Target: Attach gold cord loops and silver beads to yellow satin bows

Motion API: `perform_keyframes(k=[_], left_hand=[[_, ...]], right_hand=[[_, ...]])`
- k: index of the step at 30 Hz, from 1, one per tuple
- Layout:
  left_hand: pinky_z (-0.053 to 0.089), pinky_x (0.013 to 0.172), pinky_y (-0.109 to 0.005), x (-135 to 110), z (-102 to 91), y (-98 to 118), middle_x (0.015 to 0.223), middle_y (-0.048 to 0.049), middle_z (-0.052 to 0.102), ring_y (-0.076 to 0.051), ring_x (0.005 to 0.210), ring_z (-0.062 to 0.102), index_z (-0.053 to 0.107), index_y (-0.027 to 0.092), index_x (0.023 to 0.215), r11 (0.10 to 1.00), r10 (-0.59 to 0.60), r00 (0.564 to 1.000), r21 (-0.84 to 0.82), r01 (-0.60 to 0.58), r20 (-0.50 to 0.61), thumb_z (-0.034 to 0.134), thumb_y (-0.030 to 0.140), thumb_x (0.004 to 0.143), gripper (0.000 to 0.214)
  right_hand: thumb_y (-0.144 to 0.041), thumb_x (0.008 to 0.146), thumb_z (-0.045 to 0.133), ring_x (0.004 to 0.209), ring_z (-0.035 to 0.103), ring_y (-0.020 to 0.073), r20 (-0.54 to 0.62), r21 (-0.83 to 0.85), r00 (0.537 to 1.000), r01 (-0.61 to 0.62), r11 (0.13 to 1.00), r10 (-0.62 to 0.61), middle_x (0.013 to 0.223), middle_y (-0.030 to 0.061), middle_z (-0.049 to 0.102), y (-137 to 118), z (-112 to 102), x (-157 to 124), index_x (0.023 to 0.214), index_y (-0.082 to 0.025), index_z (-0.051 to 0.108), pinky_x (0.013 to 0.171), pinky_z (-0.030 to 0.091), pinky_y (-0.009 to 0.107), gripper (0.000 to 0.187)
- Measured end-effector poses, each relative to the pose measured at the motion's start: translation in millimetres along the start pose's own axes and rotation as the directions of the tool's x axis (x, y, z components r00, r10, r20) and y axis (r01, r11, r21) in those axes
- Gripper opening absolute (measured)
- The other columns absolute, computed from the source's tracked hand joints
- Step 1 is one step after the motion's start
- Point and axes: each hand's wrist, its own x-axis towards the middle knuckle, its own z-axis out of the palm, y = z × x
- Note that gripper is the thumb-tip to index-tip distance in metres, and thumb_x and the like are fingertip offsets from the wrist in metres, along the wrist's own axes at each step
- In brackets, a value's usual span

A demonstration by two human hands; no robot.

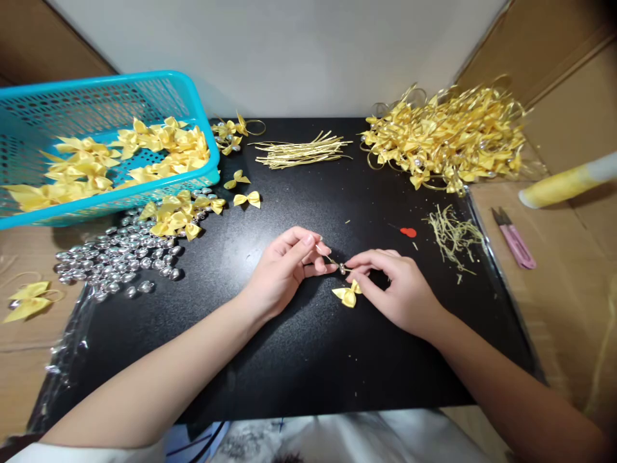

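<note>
My left hand (pixel 286 267) is closed in a pinch on a thin gold wire tie (pixel 328 257) near the middle of the black mat (pixel 289 347). My right hand (pixel 393 286) pinches the other end of the tie, where a small silver bead (pixel 342 269) sits, and also holds a yellow ribbon bow (pixel 348 294) under its fingers. The two hands almost touch at the fingertips.
A blue basket (pixel 96 109) of yellow bows stands at the back left. Silver beads (pixel 116 257) and loose bows (pixel 178 215) lie in front of it. Gold ties (pixel 301 151) lie at the back, finished bows (pixel 448 138) are heaped at the back right, and pink snips (pixel 515 239) lie to the right.
</note>
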Motion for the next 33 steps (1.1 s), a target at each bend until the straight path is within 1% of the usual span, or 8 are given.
perform_keyframes(k=[3, 8, 18, 20, 25, 29, 31, 33], left_hand=[[0.063, 0.073, -0.032, 0.3, -3.1, 2.0, 0.070, 0.0039, 0.069, -0.005, 0.054, 0.060, 0.063, 0.015, 0.076, 1.000, 0.026, 0.999, 0.003, -0.026, -0.018, 0.080, 0.032, 0.075, 0.024], [0.063, 0.064, -0.027, 1.0, -6.2, 6.6, 0.068, 0.0039, 0.068, -0.005, 0.052, 0.059, 0.062, 0.015, 0.075, 0.995, 0.091, 0.994, 0.047, -0.088, -0.056, 0.083, 0.032, 0.071, 0.027], [0.055, 0.052, -0.017, 6.7, -10.6, 12.9, 0.067, 0.0047, 0.065, -0.005, 0.050, 0.056, 0.062, 0.017, 0.077, 0.973, 0.210, 0.957, 0.139, -0.184, -0.199, 0.082, 0.034, 0.071, 0.027], [0.053, 0.051, -0.017, 6.5, -12.2, 13.6, 0.067, 0.0044, 0.065, -0.005, 0.049, 0.055, 0.062, 0.018, 0.077, 0.965, 0.231, 0.954, 0.173, -0.199, -0.192, 0.082, 0.035, 0.070, 0.027], [0.052, 0.058, -0.022, -1.7, -15.7, 13.5, 0.066, 0.0018, 0.067, -0.009, 0.054, 0.058, 0.066, 0.020, 0.076, 0.864, 0.334, 0.943, 0.400, -0.305, -0.001, 0.076, 0.039, 0.078, 0.022], [0.050, 0.062, -0.025, -10.1, -7.9, 16.0, 0.071, -0.0019, 0.071, -0.013, 0.064, 0.063, 0.070, 0.020, 0.078, 0.735, 0.342, 0.927, 0.570, -0.366, 0.155, 0.071, 0.035, 0.083, 0.016], [0.051, 0.069, -0.028, -11.3, 0.7, 18.5, 0.078, -0.0037, 0.073, -0.015, 0.072, 0.065, 0.071, 0.020, 0.078, 0.610, 0.367, 0.892, 0.656, -0.445, 0.264, 0.070, 0.030, 0.084, 0.012], [0.050, 0.080, -0.032, -9.6, 11.0, 21.2, 0.088, -0.0045, 0.074, -0.017, 0.082, 0.066, 0.073, 0.021, 0.079, 0.433, 0.380, 0.837, 0.724, -0.538, 0.394, 0.071, 0.025, 0.083, 0.007]], right_hand=[[-0.009, 0.083, 0.059, 0.075, 0.067, 0.0146, 0.045, 0.003, 0.999, 0.022, 1.000, -0.022, 0.078, -0.0023, 0.074, 0.2, -2.0, 0.3, 0.095, -0.020, 0.064, 0.079, 0.044, 0.033, 0.017], [-0.007, 0.080, 0.060, 0.077, 0.066, 0.0143, 0.053, 0.000, 0.997, 0.053, 0.999, -0.053, 0.082, -0.0014, 0.073, 3.1, -5.0, 0.3, 0.101, -0.020, 0.062, 0.077, 0.045, 0.031, 0.024], [-0.009, 0.081, 0.058, 0.077, 0.065, 0.0154, 0.082, -0.026, 0.993, 0.091, 0.995, -0.089, 0.079, -0.0017, 0.071, 4.8, -6.1, 0.0, 0.102, -0.021, 0.060, 0.078, 0.046, 0.033, 0.024], [-0.009, 0.081, 0.058, 0.076, 0.065, 0.0157, 0.079, -0.024, 0.993, 0.088, 0.996, -0.086, 0.079, -0.0012, 0.071, 4.6, -6.2, 0.1, 0.101, -0.021, 0.061, 0.078, 0.047, 0.034, 0.024], [-0.011, 0.082, 0.058, 0.075, 0.065, 0.0159, -0.014, 0.012, 1.000, 0.017, 1.000, -0.017, 0.081, 0.0013, 0.070, 5.9, -4.7, 0.9, 0.099, -0.021, 0.064, 0.073, 0.052, 0.031, 0.021], [-0.012, 0.080, 0.066, 0.086, 0.065, 0.0198, -0.138, 0.015, 0.988, 0.074, 0.997, -0.071, 0.092, 0.0050, 0.073, 3.4, -5.9, 1.7, 0.096, -0.021, 0.067, 0.080, 0.054, 0.037, 0.019], [-0.015, 0.079, 0.070, 0.093, 0.065, 0.0213, -0.167, 0.077, 0.979, 0.129, 0.989, -0.115, 0.096, 0.0055, 0.073, -0.7, -7.1, 2.0, 0.094, -0.022, 0.069, 0.086, 0.053, 0.040, 0.017], [-0.016, 0.078, 0.073, 0.094, 0.066, 0.0209, -0.160, 0.202, 0.978, 0.168, 0.965, -0.136, 0.096, 0.0052, 0.074, -5.6, -7.7, 2.2, 0.092, -0.022, 0.071, 0.086, 0.054, 0.039, 0.015]])
